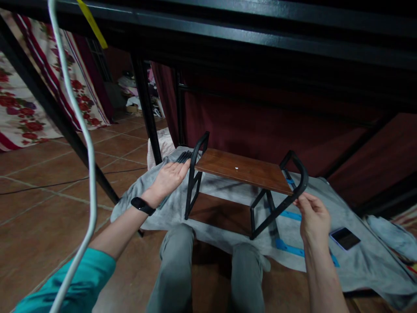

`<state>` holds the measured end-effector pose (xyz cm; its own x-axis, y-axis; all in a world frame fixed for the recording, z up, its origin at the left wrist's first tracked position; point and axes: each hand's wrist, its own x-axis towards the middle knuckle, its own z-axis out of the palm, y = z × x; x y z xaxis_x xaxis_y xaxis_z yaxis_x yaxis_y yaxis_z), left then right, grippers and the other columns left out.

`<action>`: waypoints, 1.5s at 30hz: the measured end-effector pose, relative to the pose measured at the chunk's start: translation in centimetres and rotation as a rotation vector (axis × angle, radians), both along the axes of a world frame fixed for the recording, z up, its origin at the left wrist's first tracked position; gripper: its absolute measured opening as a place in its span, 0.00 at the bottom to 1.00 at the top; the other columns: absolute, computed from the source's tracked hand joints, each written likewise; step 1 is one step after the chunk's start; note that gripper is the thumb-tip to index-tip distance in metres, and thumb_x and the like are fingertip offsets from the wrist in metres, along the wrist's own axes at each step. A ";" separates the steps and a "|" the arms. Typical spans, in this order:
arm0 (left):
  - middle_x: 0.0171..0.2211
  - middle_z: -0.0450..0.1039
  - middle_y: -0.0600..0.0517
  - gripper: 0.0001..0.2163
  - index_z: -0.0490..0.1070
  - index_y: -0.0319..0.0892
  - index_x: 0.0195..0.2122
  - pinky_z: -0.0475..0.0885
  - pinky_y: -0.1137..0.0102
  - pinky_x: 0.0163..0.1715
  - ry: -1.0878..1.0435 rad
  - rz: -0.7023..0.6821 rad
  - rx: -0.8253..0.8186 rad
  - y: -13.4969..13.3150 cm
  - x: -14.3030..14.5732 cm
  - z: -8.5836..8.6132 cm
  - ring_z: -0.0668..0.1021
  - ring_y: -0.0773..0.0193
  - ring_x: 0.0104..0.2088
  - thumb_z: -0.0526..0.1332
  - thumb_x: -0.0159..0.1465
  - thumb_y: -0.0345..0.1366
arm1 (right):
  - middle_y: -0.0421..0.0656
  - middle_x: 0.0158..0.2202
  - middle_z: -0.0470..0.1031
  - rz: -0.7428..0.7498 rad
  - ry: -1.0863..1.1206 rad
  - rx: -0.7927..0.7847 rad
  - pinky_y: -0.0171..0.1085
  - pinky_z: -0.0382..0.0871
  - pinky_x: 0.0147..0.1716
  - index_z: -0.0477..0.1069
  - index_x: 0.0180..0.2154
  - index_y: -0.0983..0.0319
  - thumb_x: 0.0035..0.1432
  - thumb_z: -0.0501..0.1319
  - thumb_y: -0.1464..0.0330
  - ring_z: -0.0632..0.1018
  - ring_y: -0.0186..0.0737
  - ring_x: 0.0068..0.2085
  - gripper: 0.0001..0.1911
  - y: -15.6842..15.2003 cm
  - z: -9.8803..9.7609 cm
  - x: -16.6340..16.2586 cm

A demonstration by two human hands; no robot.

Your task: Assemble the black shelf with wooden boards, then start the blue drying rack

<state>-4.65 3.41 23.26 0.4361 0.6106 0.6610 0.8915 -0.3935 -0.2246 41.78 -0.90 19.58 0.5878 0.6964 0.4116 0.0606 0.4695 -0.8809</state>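
A small two-tier shelf stands before me, with a brown wooden board (pixel 243 171) on top and a lower board (pixel 221 213) beneath. Black metal side frames, the left one (pixel 192 182) and the right one (pixel 276 215), hold the boards at either end. My left hand (pixel 169 178) rests against the left frame's outer side, fingers stretched out. With bent fingers, my right hand (pixel 312 213) pinches the right frame by the top board's corner. Several dark rods (pixel 184 157) lie just behind my left hand. Blue-and-black strips (pixel 289 248) lie right of the shelf.
A grey cloth (pixel 345 200) covers the low surface under the shelf. On it lies a phone (pixel 345 238), right of my right hand. Black metal beams (pixel 228 26) run overhead, with a post (pixel 146 104) at left. A white cable (pixel 89 152) hangs close on the left.
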 end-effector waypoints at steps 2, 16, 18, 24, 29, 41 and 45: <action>0.31 0.73 0.45 0.21 0.65 0.36 0.59 0.69 0.62 0.39 -0.001 -0.010 -0.007 0.3 -0.3 -0.2 0.76 0.57 0.34 0.47 0.67 0.24 | 0.39 0.31 0.76 -0.008 -0.003 0.002 0.38 0.71 0.33 0.76 0.35 0.61 0.45 0.71 0.58 0.74 0.33 0.29 0.17 0.0 0.0 0.0; 0.32 0.76 0.44 0.21 0.64 0.34 0.60 0.70 0.64 0.39 0.093 0.037 0.005 0.1 -1.0 -0.5 0.79 0.57 0.35 0.49 0.66 0.25 | 0.38 0.30 0.75 -0.024 0.027 -0.006 0.36 0.70 0.34 0.77 0.35 0.61 0.45 0.72 0.59 0.73 0.32 0.29 0.16 -0.2 0.1 -1.1; 0.33 0.77 0.43 0.21 0.65 0.36 0.60 0.70 0.64 0.41 0.012 0.019 -0.044 -0.1 -1.0 -0.4 0.79 0.56 0.36 0.50 0.66 0.27 | 0.39 0.30 0.76 -0.032 0.023 0.000 0.36 0.69 0.33 0.77 0.35 0.61 0.45 0.72 0.59 0.73 0.32 0.29 0.17 -0.2 0.0 -1.0; 0.46 0.78 0.44 0.17 0.72 0.42 0.54 0.71 0.63 0.47 -0.551 -0.130 -0.218 0.0 0.3 -0.3 0.79 0.54 0.45 0.54 0.67 0.38 | 0.39 0.30 0.76 -0.010 -0.021 -0.021 0.37 0.69 0.32 0.76 0.36 0.61 0.45 0.70 0.56 0.73 0.34 0.29 0.18 -0.4 0.5 -1.0; 0.38 0.80 0.49 0.16 0.78 0.41 0.44 0.73 0.68 0.40 -1.184 -0.277 -0.349 0.7 1.8 -0.1 0.78 0.59 0.36 0.63 0.60 0.46 | 0.41 0.32 0.77 0.041 -0.023 -0.063 0.38 0.70 0.35 0.77 0.37 0.60 0.47 0.69 0.55 0.74 0.35 0.31 0.19 -0.5 0.9 -1.1; 0.35 0.79 0.54 0.15 0.79 0.46 0.42 0.72 0.72 0.38 -1.549 -0.325 -0.459 1.7 2.9 -1.0 0.76 0.65 0.34 0.68 0.56 0.46 | 0.40 0.35 0.77 0.042 0.026 -0.081 0.37 0.69 0.36 0.76 0.39 0.59 0.53 0.64 0.50 0.74 0.37 0.33 0.21 -0.2 0.1 -1.5; 0.39 0.80 0.55 0.14 0.80 0.47 0.41 0.72 0.70 0.44 -1.553 -0.315 -0.435 2.0 3.3 -1.3 0.77 0.64 0.37 0.69 0.56 0.44 | 0.39 0.33 0.76 0.046 0.020 -0.068 0.37 0.67 0.36 0.75 0.38 0.59 0.55 0.63 0.51 0.72 0.36 0.33 0.19 0.0 0.0 -1.8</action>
<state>-1.34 5.43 21.99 -0.3053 0.8775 0.3699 0.0208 -0.3822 0.9239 40.01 -0.93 19.62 0.5618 0.7490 0.3512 0.0227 0.4104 -0.9116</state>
